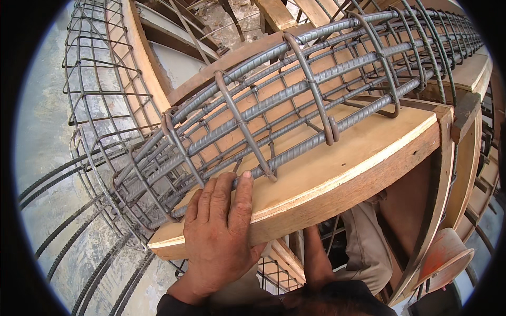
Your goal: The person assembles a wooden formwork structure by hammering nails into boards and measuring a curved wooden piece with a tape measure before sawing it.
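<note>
My left hand (219, 237) lies over the near left part of a curved plywood board (337, 152). Its fingers are stretched out on top, close together, with the tips at the lowest ribbed steel bar (295, 152). The thumb sits against the board's thick front edge. From below, my right forearm (317, 260) reaches up under the board, which hides the right hand. Just beyond the fingers runs a curved rebar cage (253, 110), its long bars crossed by bent steel stirrups (313, 87) and standing over the board.
A thinner steel mesh cage (95, 68) stands at the left against wooden formwork (137, 47). Several dark rebars (68, 237) curve over the grey concrete surface (39, 137) there. Upright curved plywood (437, 195) and a reddish round-ended object (443, 258) are at the right.
</note>
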Demonstrator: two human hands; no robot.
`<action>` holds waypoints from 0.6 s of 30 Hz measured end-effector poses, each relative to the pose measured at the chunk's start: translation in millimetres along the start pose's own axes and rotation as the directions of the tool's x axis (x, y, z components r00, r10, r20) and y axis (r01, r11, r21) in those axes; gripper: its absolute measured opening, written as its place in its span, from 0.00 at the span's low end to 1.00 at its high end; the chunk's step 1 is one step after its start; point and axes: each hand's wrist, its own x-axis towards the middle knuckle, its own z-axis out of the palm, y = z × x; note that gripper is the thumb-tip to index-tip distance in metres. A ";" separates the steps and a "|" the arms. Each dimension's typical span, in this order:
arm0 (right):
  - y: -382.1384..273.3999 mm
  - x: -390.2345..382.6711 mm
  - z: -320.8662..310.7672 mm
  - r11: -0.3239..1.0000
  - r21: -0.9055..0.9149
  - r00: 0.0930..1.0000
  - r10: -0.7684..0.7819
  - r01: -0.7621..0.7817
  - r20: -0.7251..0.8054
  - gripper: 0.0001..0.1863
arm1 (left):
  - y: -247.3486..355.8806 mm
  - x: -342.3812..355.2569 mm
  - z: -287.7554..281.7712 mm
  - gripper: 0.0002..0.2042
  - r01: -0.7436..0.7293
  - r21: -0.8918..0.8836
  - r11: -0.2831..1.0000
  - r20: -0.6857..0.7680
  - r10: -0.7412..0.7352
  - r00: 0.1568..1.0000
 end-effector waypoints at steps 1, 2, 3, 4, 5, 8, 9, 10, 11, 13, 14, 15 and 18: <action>0.5 -1.3 -1.8 1.000 0.004 1.000 0.003 -0.003 -0.010 0.13 | -2.3 1.6 -0.6 0.56 0.009 -0.011 1.000 0.007 -0.009 1.000; 1.2 -2.5 -3.3 1.000 0.002 1.000 0.001 -0.001 -0.010 0.13 | -3.9 2.9 -1.8 0.51 -0.008 -0.008 1.000 0.029 0.008 1.000; -0.4 -5.3 -5.0 1.000 0.001 1.000 0.001 -0.001 -0.013 0.13 | -4.0 2.7 -2.5 0.46 -0.026 -0.008 1.000 0.052 0.026 0.998; -1.4 -6.3 -4.7 1.000 0.006 1.000 -0.007 0.007 -0.015 0.14 | -4.6 2.5 -1.4 0.46 -0.019 -0.019 1.000 0.058 0.020 0.998; -2.5 -8.7 -3.4 1.000 0.012 1.000 -0.006 0.006 -0.011 0.14 | -5.2 2.6 -2.2 0.47 -0.028 -0.020 0.999 0.032 0.028 0.999; -11.9 -5.6 -2.0 0.998 0.034 0.999 -0.049 0.050 -0.015 0.14 | -2.5 1.8 -1.5 0.50 -0.026 -0.013 1.000 0.005 0.026 1.000; -16.1 -3.4 -2.3 0.996 0.045 0.997 -0.072 0.073 -0.021 0.14 | -0.7 2.8 -0.5 0.52 -0.015 -0.004 1.000 0.002 0.015 1.000; -20.8 -0.8 -3.1 0.993 0.059 0.994 -0.102 0.104 -0.031 0.14 | 0.7 3.7 1.0 0.52 -0.032 0.001 0.999 0.001 0.032 0.999; -25.6 1.3 -5.9 0.988 0.077 0.991 -0.128 0.131 -0.043 0.14 | 1.5 4.6 3.3 0.53 -0.021 -0.004 1.000 -0.013 0.021 1.000; -37.4 6.8 -8.3 0.973 0.093 0.977 -0.207 0.210 -0.042 0.14 | 4.9 3.4 1.7 0.55 -0.021 0.020 1.000 -0.022 0.022 1.000; -41.4 10.8 -12.9 0.961 0.087 0.965 -0.260 0.262 -0.039 0.14 | 5.6 2.2 2.7 0.56 0.005 -0.001 1.000 -0.038 -0.006 0.999; -42.2 16.8 -19.5 0.945 0.082 0.948 -0.314 0.318 -0.052 0.14 | 6.5 3.4 4.7 0.57 0.023 -0.025 0.999 -0.050 -0.024 0.998; -44.1 36.9 -30.2 0.882 0.002 0.882 -0.472 0.472 0.010 0.15 | 8.8 7.5 1.3 0.55 0.030 -0.009 0.999 -0.017 -0.031 0.999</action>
